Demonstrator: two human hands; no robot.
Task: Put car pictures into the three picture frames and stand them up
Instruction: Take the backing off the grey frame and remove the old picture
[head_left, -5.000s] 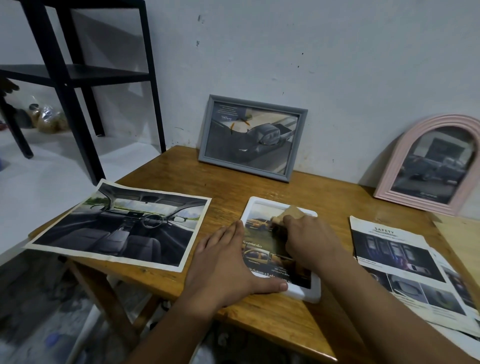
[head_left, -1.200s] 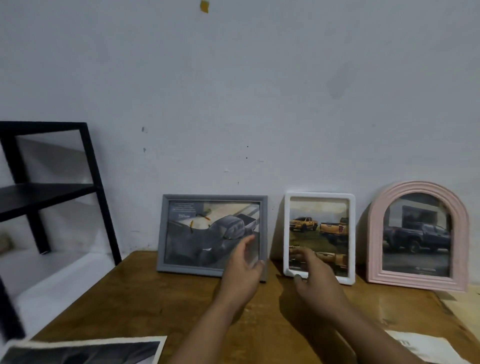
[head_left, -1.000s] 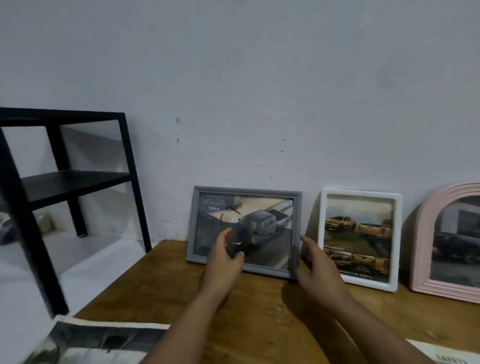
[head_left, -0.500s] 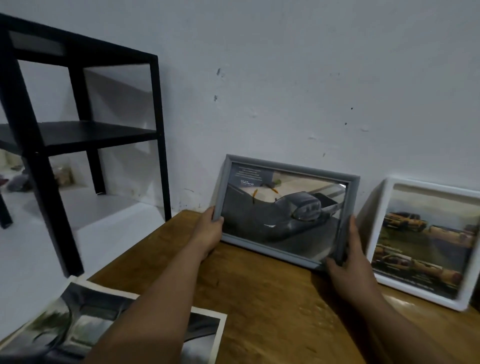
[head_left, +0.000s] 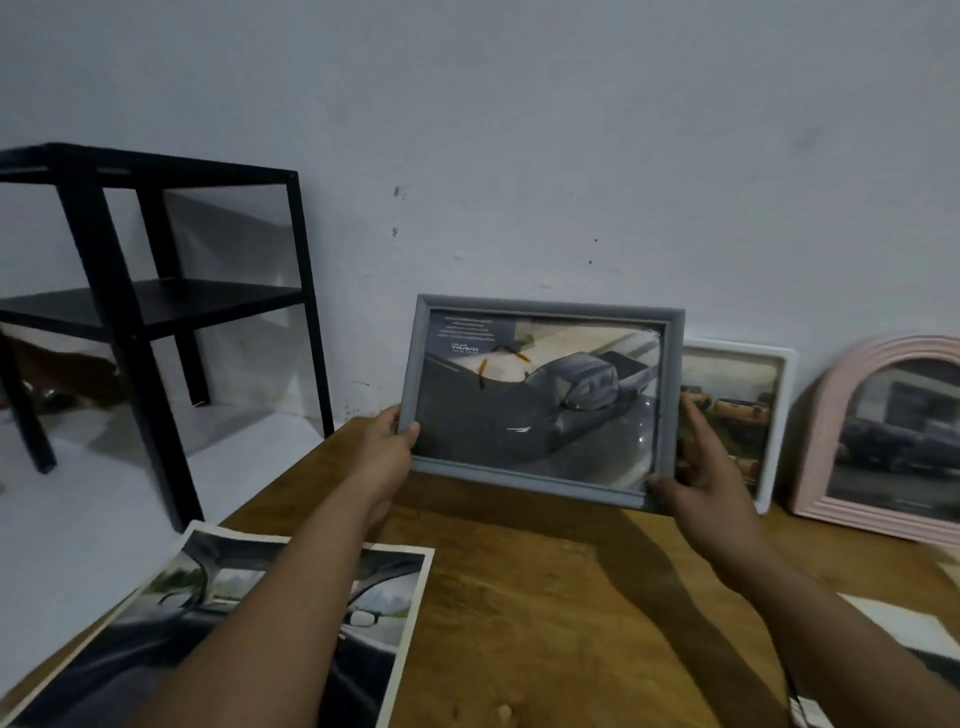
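Both hands hold the grey frame (head_left: 543, 400) above the worktop (head_left: 545, 597): left hand (head_left: 387, 457) grips its left edge, right hand (head_left: 701, 488) its lower right corner, overlapping the white frame (head_left: 779, 364).

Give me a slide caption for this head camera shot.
Both hands, left and right, hold the grey frame above the table.

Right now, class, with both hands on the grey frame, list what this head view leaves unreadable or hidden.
- White frame: left part hidden behind the grey frame and right hand.
- Grey frame's back: faces away.
- Text on its truck picture: too small, blurred.
- Pink arched frame: cut by the right edge, picture blurred.
- Loose car-interior print: crossed by the forearm of the left hand, cut by the bottom edge.
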